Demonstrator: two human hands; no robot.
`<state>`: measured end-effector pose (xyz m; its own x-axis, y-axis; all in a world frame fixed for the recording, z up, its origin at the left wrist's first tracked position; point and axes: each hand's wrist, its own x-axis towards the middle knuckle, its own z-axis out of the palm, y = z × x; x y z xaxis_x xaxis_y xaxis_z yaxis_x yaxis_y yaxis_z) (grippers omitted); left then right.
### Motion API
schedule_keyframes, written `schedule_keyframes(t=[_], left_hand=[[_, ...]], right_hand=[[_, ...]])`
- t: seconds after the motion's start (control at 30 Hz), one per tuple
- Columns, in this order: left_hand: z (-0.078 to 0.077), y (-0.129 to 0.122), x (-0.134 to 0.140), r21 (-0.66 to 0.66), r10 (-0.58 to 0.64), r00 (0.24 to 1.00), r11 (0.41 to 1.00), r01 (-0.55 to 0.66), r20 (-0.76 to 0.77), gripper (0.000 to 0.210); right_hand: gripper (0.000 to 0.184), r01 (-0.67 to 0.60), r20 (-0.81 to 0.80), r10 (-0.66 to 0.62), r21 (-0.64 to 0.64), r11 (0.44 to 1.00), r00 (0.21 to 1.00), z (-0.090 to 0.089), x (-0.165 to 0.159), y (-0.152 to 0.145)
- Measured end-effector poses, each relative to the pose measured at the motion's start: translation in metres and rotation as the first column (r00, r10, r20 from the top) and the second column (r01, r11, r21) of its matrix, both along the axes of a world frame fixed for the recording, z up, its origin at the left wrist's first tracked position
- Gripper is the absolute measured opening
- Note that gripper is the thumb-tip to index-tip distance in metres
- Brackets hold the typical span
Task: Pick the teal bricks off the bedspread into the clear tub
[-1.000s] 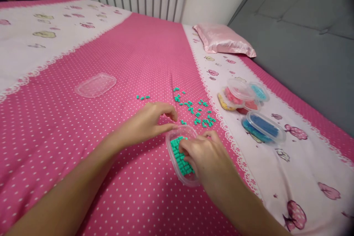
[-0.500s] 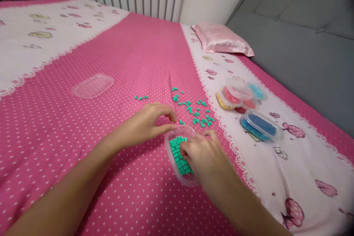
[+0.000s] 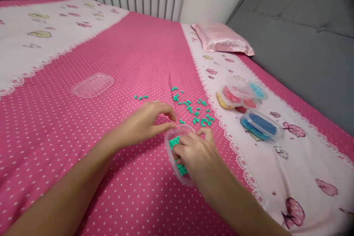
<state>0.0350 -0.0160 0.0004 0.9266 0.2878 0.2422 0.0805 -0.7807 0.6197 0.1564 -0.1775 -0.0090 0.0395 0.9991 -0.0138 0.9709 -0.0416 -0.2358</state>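
On pink dotted bedding [image 3: 124, 199] sits a clear rounded plastic tub [image 3: 181, 130] of small green blocks [image 3: 174, 142]; right hand [image 3: 197, 152] inside, curled, hold unclear; left hand [image 3: 151, 121] at its edge, narrowly parted

Little green bits [image 3: 174, 143] in a clear tub [image 3: 180, 129]
Sits open on pink dotted cloth [image 3: 132, 191], with loose green bits [image 3: 190, 110] scattered past the far rim.

Reaching now farther left over the clear container [image 3: 179, 131] with the right hand [image 3: 197, 156] than half a second ago. Covering the middle of the green pieces [image 3: 174, 142] with bent fingers [image 3: 181, 150], and leaving visible mainly one part above and one below.
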Motion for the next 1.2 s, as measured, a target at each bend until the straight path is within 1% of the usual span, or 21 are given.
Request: schedule_keyframes(t=[0.07,0.23,0.33,0.43,0.5,0.57,0.67,0.73,0.8,0.97,1.13,1.2], left_hand=[[0.001,0.0,0.0,-0.005,0.0,1.0,1.0,0.0,0.0,0.012],[0.003,-0.001,0.0,-0.005,0.008,1.0,1.0,-0.008,-0.004,0.01],[0.002,0.0,-0.002,-0.003,0.008,1.0,1.0,-0.008,-0.003,0.011],[0.002,0.0,-0.002,-0.007,0.009,1.0,1.0,-0.009,-0.003,0.012],[0.003,0.0,-0.002,-0.008,0.01,1.0,1.0,-0.01,-0.004,0.012],[0.003,0.0,-0.001,-0.01,0.009,1.0,1.0,-0.009,0.0,0.011],[0.005,-0.001,-0.001,-0.018,0.004,1.0,1.0,-0.004,0.007,0.011],[0.005,-0.001,-0.001,-0.019,0.006,1.0,1.0,-0.006,0.006,0.01],[0.005,-0.001,-0.001,-0.01,0.01,1.0,1.0,-0.01,0.006,0.011],[0.006,0.0,0.0,0.011,0.012,1.0,1.0,-0.012,0.001,0.014],[0.006,0.0,0.0,0.006,0.009,1.0,1.0,-0.009,-0.003,0.014],[0.006,0.0,0.0,0.012,0.013,1.0,1.0,-0.013,-0.005,0.014]], right_hand=[[0.026,-0.003,0.012,0.003,-0.005,1.0,1.0,-0.002,-0.001,0.002],[0.022,-0.005,0.028,0.001,0.117,0.993,1.0,-0.011,0.0,-0.003],[0.023,-0.02,0.059,0.012,0.132,0.991,0.998,-0.013,0.001,-0.004],[0.022,-0.023,0.076,0.013,0.134,0.991,0.997,-0.012,0.002,-0.004],[0.024,0.007,0.075,-0.018,0.133,0.991,0.997,-0.011,0.001,-0.003],[0.027,0.024,0.068,-0.032,0.104,0.994,0.997,-0.011,0.001,-0.004],[0.022,-0.01,0.068,0.004,0.08,0.997,0.998,-0.011,0.002,-0.005],[0.019,-0.029,0.08,0.021,0.105,0.994,0.997,-0.01,0.003,-0.006],[0.017,-0.022,0.096,0.011,0.112,0.994,0.995,-0.007,0.004,-0.006],[0.019,0.014,0.089,-0.017,0.034,0.999,0.996,-0.002,0.003,-0.001],[0.018,0.011,0.077,-0.017,0.083,0.996,0.997,0.001,0.003,-0.003],[0.017,0.01,0.075,-0.016,0.079,0.997,0.997,0.003,0.004,-0.004]])
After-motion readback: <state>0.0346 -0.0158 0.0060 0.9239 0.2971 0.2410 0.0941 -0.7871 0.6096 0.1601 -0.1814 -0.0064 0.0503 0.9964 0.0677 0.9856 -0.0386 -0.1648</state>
